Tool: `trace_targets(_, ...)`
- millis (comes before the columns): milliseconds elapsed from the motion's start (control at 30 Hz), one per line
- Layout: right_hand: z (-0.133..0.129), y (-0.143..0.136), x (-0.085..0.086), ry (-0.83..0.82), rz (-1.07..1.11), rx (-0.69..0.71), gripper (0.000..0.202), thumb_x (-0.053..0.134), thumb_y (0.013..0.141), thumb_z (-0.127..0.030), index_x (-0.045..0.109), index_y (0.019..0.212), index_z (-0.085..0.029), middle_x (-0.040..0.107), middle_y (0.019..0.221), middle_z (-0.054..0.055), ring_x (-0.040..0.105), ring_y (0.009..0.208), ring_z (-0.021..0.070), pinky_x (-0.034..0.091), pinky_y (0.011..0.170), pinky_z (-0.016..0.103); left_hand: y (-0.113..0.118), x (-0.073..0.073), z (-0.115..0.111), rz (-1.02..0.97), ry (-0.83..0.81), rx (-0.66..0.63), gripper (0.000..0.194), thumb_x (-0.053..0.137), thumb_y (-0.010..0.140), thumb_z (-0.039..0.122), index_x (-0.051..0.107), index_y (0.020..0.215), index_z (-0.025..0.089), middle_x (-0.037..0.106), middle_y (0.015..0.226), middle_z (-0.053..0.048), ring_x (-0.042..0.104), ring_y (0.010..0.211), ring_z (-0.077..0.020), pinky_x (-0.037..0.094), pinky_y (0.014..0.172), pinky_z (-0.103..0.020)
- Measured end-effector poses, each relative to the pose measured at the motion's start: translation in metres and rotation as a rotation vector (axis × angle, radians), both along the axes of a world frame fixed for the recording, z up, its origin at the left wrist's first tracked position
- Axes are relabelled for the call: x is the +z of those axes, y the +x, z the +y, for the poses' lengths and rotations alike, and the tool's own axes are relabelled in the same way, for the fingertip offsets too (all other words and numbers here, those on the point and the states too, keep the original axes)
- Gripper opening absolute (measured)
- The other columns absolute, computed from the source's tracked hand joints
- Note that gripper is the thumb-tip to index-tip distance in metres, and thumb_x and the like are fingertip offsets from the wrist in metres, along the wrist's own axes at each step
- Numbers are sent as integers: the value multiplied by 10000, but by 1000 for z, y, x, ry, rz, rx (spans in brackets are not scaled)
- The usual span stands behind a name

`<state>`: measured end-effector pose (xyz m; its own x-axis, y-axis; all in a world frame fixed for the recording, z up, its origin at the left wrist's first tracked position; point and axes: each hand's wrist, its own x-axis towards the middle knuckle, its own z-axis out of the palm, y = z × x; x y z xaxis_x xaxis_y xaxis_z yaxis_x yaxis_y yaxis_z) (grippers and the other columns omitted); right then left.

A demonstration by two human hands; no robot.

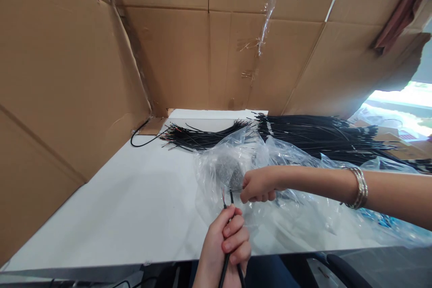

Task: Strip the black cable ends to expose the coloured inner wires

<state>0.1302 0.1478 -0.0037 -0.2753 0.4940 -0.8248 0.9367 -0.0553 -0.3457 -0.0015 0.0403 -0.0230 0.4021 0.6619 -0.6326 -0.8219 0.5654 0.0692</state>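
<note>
My left hand (231, 240) is closed around a black cable (224, 270), near the front edge of the table. Two cable ends stick out above the thumb, one showing thin bare-coloured and reddish wires (223, 197). Two black lengths hang below the fist. Reaching in from the right, with bracelets (358, 188) on the wrist, my right hand (258, 185) is curled shut just beyond the cable ends. A thin line runs from its fingertips toward the black end; what it pinches is too small to name. Behind both hands lies a clear plastic bag (216, 168) with greyish contents.
Bundles of black cables (313, 132) lie across the back of the white table (128, 216), with a smaller bunch (199, 137) further left. Cardboard walls (189, 58) enclose the left and back. More clear plastic spreads to the right.
</note>
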Motion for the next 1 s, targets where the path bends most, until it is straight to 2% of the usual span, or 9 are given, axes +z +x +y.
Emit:
trace_targets(333,3,0,3,-23,-52,51,177,572,964,-296,611,1001,-127,616,826,1,569,574,90,488,487,209,1,-6,0,92,69,-47,525,270,1027,252,554,618,86,269,371,101,223,219,21,47,291,-112)
trace_targets(567,2,1,-3,22,-82,87,210,585,956,-299,608,1087,-135,646,967,42,640,725,140,556,608,282,0,-5,0,88,63,-56,492,278,1025,246,534,631,100,257,391,112,227,224,19,65,285,-110)
trace_targets(700,1,3,-7,49,-95,110,205,586,955,-300,616,1069,-132,651,968,44,644,742,147,559,632,296,2,-7,1,84,57,-49,473,278,1027,252,531,658,100,255,407,118,231,228,22,69,289,-106)
trace_targets(867,-1,2,-6,49,-93,97,223,570,962,-331,619,1049,-132,649,939,39,637,721,143,550,625,295,3,-9,2,81,59,-42,467,272,1031,255,532,679,90,246,418,122,237,233,29,60,297,-105)
trace_targets(1000,-2,1,-4,-5,-58,57,270,543,972,-388,614,1005,-130,629,835,12,589,600,106,509,527,241,4,-11,1,73,63,-39,456,269,1032,262,527,694,97,237,428,126,233,234,29,63,297,-110)
